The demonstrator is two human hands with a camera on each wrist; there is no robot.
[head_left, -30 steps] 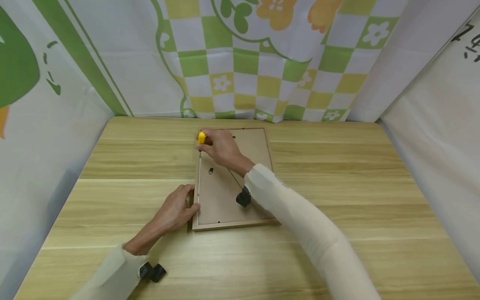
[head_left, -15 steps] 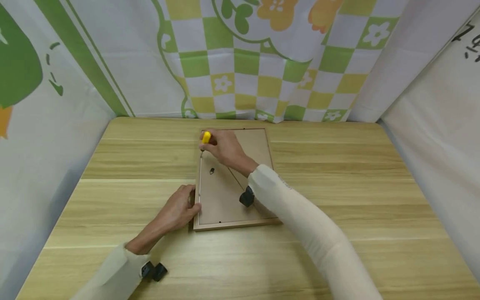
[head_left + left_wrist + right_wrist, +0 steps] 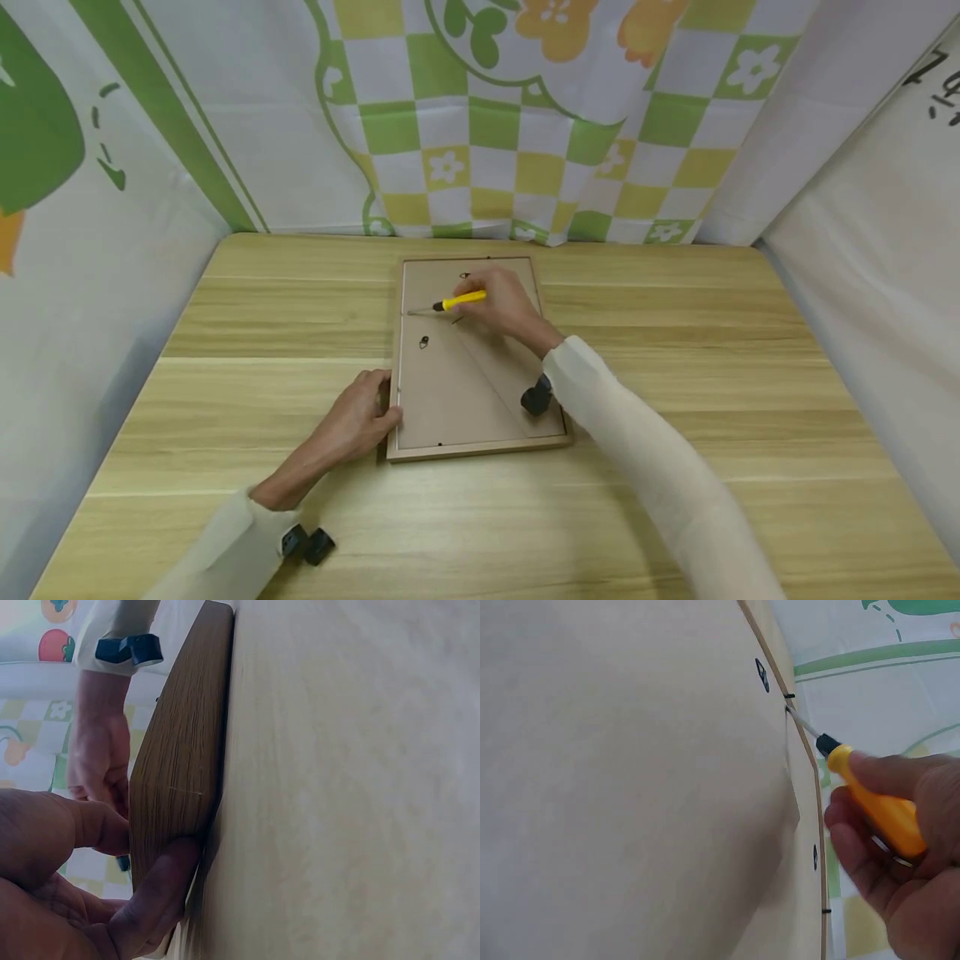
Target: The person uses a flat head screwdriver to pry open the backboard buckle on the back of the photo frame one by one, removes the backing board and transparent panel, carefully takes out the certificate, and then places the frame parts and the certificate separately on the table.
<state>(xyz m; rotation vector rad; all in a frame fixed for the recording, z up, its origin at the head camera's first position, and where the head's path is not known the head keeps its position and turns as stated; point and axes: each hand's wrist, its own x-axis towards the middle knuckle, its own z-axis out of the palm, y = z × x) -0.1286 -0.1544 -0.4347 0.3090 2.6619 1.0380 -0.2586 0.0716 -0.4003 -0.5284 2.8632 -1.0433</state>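
Note:
A picture frame (image 3: 450, 400) lies back side up on the table, its brown backing board showing. My left hand (image 3: 354, 425) grips its left edge; in the left wrist view, the thumb and fingers pinch the frame's wooden side (image 3: 184, 727). Above the board, my right hand (image 3: 502, 302) holds a screwdriver (image 3: 467, 300) with a yellow handle and a black collar. The screwdriver leans low, its tip at the board's left edge, close to a small dark tab (image 3: 790, 696) in the right wrist view. Whether the tip touches the tab is unclear.
Two dark hanging rings (image 3: 424, 342) sit on the backing board, and small tabs line the frame's inner edge. The wood-grain table (image 3: 675, 358) extends on both sides. A checkered curtain (image 3: 495, 167) hangs behind its back edge.
My right hand has moved right and slightly nearer, tilting the screwdriver from steep to nearly flat while its tip stays by the left edge. My left hand keeps its place.

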